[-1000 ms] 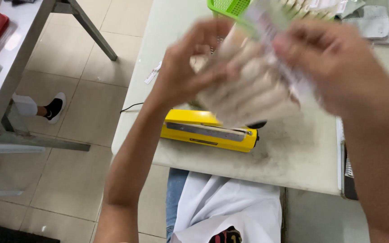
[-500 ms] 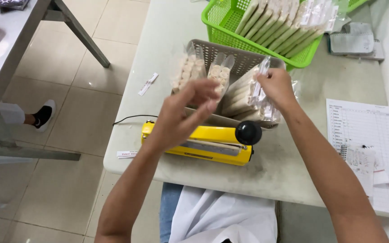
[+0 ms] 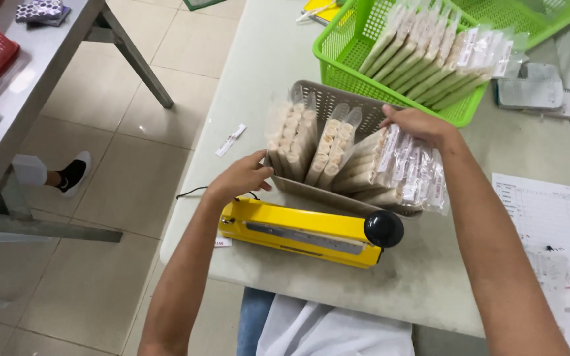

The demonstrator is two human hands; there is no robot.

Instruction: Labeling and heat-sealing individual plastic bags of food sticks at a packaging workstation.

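Tabletop tray (image 3: 338,100) of packets (image 3: 400,168) seemingly between both hands.

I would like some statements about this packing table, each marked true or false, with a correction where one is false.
1. The right hand rests on packets with white labels in the grey basket. True.
2. The left hand grips the sealer's black knob. False: it is at the grey basket's near left corner, away from the knob.
3. The yellow heat sealer lies between the grey basket and the person. True.
4. The green basket is empty. False: it holds a row of packets.
5. A printed sheet lies on the table at the right. True.
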